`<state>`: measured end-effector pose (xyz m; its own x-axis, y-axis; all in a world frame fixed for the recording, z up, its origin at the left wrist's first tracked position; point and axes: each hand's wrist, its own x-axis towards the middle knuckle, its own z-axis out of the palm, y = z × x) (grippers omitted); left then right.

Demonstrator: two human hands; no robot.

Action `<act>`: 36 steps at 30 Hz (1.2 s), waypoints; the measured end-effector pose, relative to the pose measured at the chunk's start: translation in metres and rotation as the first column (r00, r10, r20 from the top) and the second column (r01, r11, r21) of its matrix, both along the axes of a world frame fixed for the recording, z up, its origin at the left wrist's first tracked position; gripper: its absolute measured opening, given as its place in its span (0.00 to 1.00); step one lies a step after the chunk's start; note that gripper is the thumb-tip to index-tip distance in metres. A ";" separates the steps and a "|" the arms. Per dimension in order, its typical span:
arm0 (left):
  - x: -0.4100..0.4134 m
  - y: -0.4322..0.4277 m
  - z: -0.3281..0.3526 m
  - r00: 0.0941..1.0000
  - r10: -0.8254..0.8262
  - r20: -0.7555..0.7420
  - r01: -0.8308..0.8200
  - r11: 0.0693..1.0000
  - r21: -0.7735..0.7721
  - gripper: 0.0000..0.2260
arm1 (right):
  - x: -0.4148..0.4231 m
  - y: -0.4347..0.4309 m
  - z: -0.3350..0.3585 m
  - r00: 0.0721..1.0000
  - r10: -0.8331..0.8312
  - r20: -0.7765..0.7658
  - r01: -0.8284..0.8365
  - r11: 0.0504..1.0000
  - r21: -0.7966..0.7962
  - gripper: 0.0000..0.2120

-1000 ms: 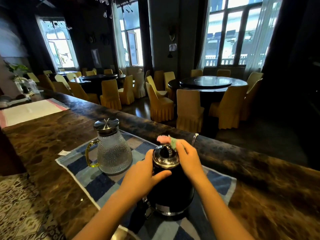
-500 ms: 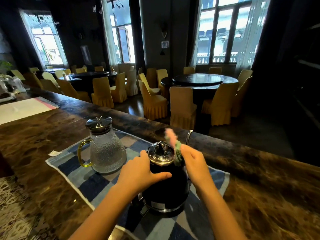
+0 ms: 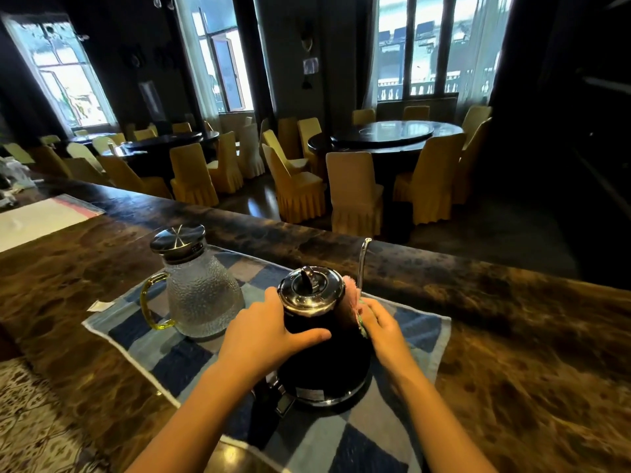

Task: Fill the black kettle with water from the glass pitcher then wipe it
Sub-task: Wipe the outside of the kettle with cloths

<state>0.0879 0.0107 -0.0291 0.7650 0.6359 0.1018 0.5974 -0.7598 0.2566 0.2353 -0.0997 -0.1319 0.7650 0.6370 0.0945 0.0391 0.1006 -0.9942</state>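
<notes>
The black kettle (image 3: 321, 363) with a shiny steel lid stands on a blue checked cloth (image 3: 170, 353) on the dark marble counter. My left hand (image 3: 269, 332) rests on the kettle's left shoulder, thumb stretched across its front. My right hand (image 3: 382, 326) presses a small pink and green rag (image 3: 356, 302) against the kettle's right side, just below the lid. The kettle's thin steel spout (image 3: 362, 261) rises behind the rag. The glass pitcher (image 3: 201, 295), with a steel lid and a yellow handle, stands to the left of the kettle on the same cloth.
The counter's far edge (image 3: 375, 254) runs just behind the kettle. A white mat (image 3: 37, 220) lies at the far left, and a small paper scrap (image 3: 100, 305) lies left of the cloth. Round tables with yellow-covered chairs fill the room beyond.
My right hand has slid the rag down from the kettle's lid to its right side. My left hand has stayed on the kettle's left shoulder.
</notes>
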 end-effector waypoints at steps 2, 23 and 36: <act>0.000 0.000 -0.001 1.000 -0.002 -0.006 0.002 1.000 -0.002 0.36 | 0.003 0.002 -0.014 0.995 -0.056 -0.085 0.053 0.998 -0.036 0.09; 0.000 0.004 -0.002 1.000 -0.020 0.017 0.021 0.999 -0.049 0.36 | 0.050 0.024 0.004 0.900 0.236 -0.367 -0.249 0.968 0.013 0.16; 0.000 0.001 0.001 1.000 -0.005 -0.028 0.003 0.999 -0.047 0.34 | 0.052 0.028 0.005 0.954 0.153 -0.256 -0.182 0.979 -0.092 0.18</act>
<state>0.0883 0.0115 -0.0280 0.7697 0.6365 0.0499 0.6020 -0.7496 0.2751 0.2874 -0.0721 -0.1269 0.6365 0.7537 -0.1637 -0.2159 -0.0296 -0.9760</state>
